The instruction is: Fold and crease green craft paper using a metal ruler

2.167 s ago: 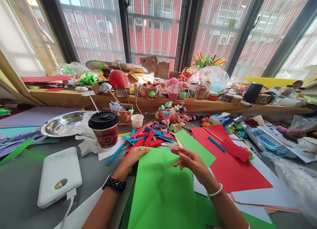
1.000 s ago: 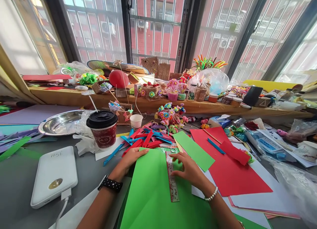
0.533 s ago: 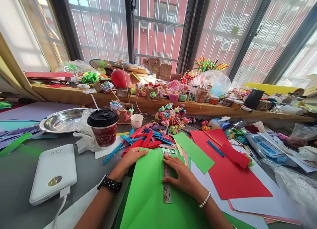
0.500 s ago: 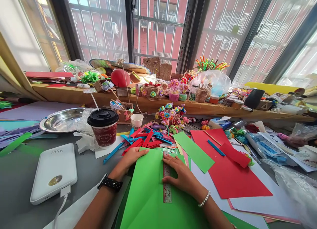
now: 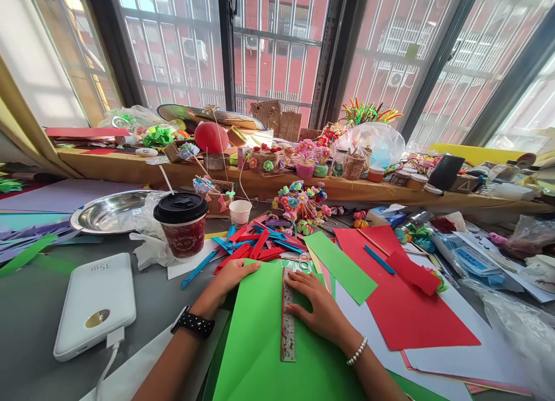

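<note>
A sheet of green paper [image 5: 255, 343] with a faint crease lies in front of me. My left hand [image 5: 232, 279] grips its upper left edge, thumb on top and fingers partly hidden. On the sheet lies a narrow, clear ruler [image 5: 288, 334] with a red printed pattern, almost upright in view. My right hand [image 5: 314, 305] holds it down from the right, with fingertips at its upper part and the thumb at its middle. Just beyond the sheet are scissors [image 5: 304, 263], only their handles showing, and a pile of red and blue paper strips [image 5: 260, 245].
A lidded cup [image 5: 182, 230] and a white power bank [image 5: 95, 308] with a cable stand on the left, near a metal tray [image 5: 82, 219]. Red paper [image 5: 416, 314] and a green strip [image 5: 340, 267] lie to the right. Crafts crowd the ledge [image 5: 169, 172] under the window.
The ruler has shifted a little left and toward me on the green paper, under my right hand. My left hand stays on the sheet's edge.
</note>
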The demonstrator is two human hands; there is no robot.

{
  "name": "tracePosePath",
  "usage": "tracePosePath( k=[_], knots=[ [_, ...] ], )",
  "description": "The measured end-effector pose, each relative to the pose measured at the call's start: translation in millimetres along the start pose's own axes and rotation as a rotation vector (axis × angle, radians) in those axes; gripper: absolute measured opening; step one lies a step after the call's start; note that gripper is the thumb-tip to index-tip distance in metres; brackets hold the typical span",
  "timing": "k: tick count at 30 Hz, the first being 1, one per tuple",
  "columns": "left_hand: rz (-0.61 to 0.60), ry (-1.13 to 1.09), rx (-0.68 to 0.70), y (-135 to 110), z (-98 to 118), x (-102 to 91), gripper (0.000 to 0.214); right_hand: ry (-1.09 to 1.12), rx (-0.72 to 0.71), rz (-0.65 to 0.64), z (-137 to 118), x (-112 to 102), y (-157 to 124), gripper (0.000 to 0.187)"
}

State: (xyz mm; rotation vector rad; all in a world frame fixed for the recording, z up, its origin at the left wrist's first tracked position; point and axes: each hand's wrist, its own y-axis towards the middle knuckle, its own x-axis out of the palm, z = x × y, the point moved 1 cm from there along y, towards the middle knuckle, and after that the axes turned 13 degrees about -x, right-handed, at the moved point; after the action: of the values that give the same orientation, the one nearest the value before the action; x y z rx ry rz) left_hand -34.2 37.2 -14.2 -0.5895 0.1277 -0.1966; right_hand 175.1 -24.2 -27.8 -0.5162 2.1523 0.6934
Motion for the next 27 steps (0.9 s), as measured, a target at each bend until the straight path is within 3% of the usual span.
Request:
tracePosePath(
  k=[6, 9, 13, 18, 27],
  knots=[
    [-0.017, 0.111, -0.004, -16, 9, 5.7, 0.041, -0.031, 0.002, -0.011, -2, -1, 2, 0.051],
    [-0.006, 0.341, 0.012, -27, 21, 6.2, 0.037, -0.037, 0.003, -0.020, -3, -1, 2, 0.049],
    [0.202, 0.755, 0.173, -33, 43, 5.4, 0.013, -0.033, 0.009, -0.021, -2, 0, 2, 0.048],
    [0.441, 0.968, 0.194, -38, 53, 11.0, 0.010, -0.048, 0.006, -0.050, 0, 0, 1, 0.049],
    [0.581, 1.212, 0.211, -64, 40, 30.4, 0.019, -0.025, 0.007, -0.090, 2, 0, 2, 0.050]
  ],
)
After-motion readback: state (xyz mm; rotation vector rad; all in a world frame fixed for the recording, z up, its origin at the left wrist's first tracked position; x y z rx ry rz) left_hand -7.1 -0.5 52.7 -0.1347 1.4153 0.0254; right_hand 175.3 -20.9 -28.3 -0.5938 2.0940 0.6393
